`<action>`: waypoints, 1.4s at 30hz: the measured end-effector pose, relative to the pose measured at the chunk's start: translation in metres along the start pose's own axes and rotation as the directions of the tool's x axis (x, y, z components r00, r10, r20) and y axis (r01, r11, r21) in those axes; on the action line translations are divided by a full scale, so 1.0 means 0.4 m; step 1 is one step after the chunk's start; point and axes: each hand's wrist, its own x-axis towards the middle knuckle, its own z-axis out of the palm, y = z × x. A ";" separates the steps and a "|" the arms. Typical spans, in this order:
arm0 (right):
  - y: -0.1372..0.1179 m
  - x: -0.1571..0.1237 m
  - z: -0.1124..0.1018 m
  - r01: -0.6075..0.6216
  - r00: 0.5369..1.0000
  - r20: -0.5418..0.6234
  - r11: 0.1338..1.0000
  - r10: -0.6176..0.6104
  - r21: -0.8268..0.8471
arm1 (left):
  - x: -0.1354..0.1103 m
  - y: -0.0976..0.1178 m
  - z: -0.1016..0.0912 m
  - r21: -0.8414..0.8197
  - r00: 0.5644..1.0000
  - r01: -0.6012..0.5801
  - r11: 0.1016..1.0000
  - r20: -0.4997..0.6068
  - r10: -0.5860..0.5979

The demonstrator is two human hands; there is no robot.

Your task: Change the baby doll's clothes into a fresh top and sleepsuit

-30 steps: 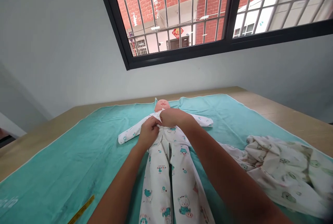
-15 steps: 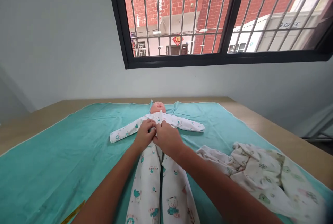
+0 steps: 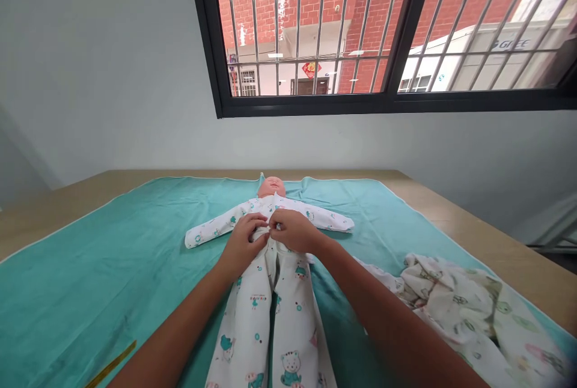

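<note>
A baby doll [image 3: 271, 186] lies on its back on a teal towel [image 3: 112, 256], dressed in a white romper [image 3: 265, 316] with small animal prints. Its sleeves spread out to both sides and the legs point toward me. My left hand [image 3: 241, 244] and my right hand [image 3: 293, 230] meet at the doll's belly. Both pinch the front edges of the romper together, fingers closed on the cloth.
A crumpled printed cloth [image 3: 469, 310] lies on the towel at the right. A yellow measuring tape [image 3: 110, 365] shows at the lower left. The towel covers a wooden table [image 3: 487, 229] that stands against a grey wall under a barred window [image 3: 360, 27].
Both hands slid from the doll's chest down to its belly along the romper front. The camera view levelled and shifted slightly.
</note>
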 end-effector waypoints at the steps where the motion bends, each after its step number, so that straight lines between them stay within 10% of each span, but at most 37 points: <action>1: 0.010 0.000 0.001 0.004 1.000 -0.010 0.998 -0.003 0.069 | -0.001 0.003 0.005 0.022 0.999 0.013 1.000 -0.033 -0.013; 8: 0.032 -0.009 0.008 0.033 0.999 -0.042 0.973 -0.024 0.228 | -0.012 0.036 0.029 0.244 0.990 0.048 0.969 -0.141 -0.014; 20: -0.037 -0.030 0.023 0.171 0.985 0.046 0.901 -0.167 -0.399 | -0.017 0.049 0.025 0.259 0.991 0.102 0.960 -0.108 -0.076; 42: -0.002 -0.002 0.045 -0.010 0.989 -0.147 0.996 0.023 0.089 | -0.032 0.049 0.023 0.210 0.985 0.117 0.971 -0.150 -0.086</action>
